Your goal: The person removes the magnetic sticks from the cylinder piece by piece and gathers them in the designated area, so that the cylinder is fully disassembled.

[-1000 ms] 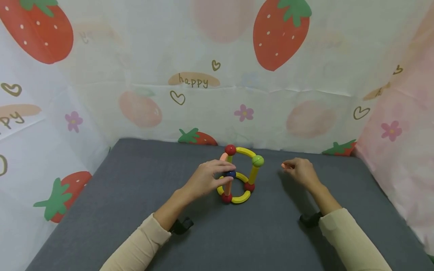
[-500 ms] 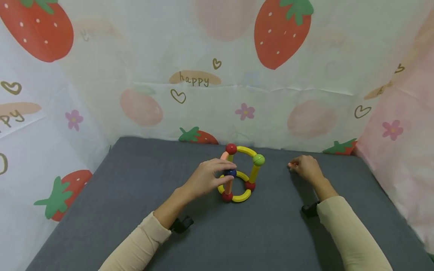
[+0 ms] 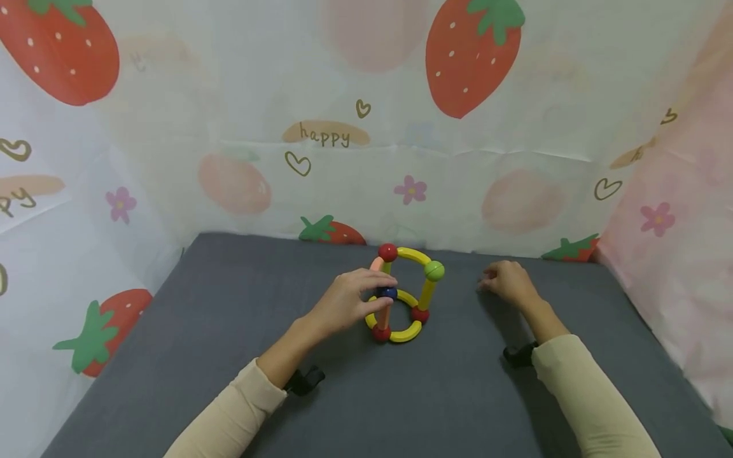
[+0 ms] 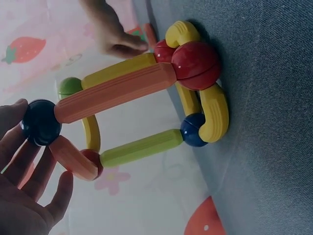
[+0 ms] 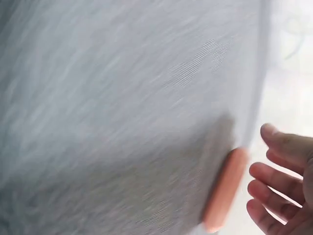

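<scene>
A frame of magnetic rods and balls stands upright on the grey cloth: yellow curved rods (image 3: 405,333) at its base, a red ball (image 3: 387,252) and a green ball (image 3: 434,271) on top. My left hand (image 3: 342,300) pinches its dark blue corner ball (image 4: 41,122) between thumb and fingers. Below that ball runs a straight orange rod (image 4: 117,92); a curved orange rod (image 4: 73,157) joins it too. To the right of the frame, my right hand (image 3: 512,283) hovers with loosely bent fingers, holding nothing. Beside it a loose orange rod (image 5: 226,191) lies on the cloth, hidden in the head view.
A grey cloth (image 3: 229,331) covers the table. White fabric walls (image 3: 343,76) printed with strawberries rise at the back and both sides. A black wrist strap (image 3: 305,380) sits on the left wrist, another black strap (image 3: 519,356) on the right.
My right hand moved slightly right, then back left, and has let go of the short orange rod. The left hand keeps its pinch on the blue ball; the frame has not moved.
</scene>
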The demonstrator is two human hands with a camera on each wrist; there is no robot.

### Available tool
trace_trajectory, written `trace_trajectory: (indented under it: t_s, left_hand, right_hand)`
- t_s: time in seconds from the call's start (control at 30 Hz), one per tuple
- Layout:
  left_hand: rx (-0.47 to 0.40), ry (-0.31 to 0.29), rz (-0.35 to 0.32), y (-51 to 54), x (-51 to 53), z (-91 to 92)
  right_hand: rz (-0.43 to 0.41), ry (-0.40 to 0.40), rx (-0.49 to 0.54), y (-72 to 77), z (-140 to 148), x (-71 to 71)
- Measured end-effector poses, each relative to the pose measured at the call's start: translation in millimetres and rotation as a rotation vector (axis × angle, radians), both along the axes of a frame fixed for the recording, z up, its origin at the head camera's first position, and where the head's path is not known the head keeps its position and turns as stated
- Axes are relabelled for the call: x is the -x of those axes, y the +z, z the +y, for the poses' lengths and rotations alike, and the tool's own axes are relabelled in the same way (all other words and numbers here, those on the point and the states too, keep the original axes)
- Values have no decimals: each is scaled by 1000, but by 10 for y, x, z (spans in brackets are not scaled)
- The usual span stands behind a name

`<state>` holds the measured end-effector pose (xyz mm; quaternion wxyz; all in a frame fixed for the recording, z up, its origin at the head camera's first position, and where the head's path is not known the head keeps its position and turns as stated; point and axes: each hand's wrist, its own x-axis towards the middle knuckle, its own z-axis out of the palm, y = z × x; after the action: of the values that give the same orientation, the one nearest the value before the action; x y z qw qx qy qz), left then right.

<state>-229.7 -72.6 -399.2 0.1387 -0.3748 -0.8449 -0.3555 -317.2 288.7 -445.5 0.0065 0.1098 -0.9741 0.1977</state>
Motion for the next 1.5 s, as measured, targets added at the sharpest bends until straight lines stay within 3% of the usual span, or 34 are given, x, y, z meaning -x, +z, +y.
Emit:
trace_trajectory:
  t_s: [0.17,0.43,0.67,0.83,1.13,1.5]
  left_hand:
    - [9,-4,-4,10,8,6]
    - [3,-6,-10,1,7,24]
    - [-4,-9,-21,-10,15,37]
    - [-19,6,-43,-28,17,33]
    - [-54,37,-85,-42,4,-7]
    - [-170,49,-100,-116,13,-69]
  right_hand:
    - [24,16,102,129,-157,-96]
    - [130,60,303,317,-395,-286]
    - [273,62,535,456,-593,-594]
    - [343,132,670,509,-736,-768]
    - [314,306,758,497,-993,-901]
    - [178,370,763,373,-1419,-970]
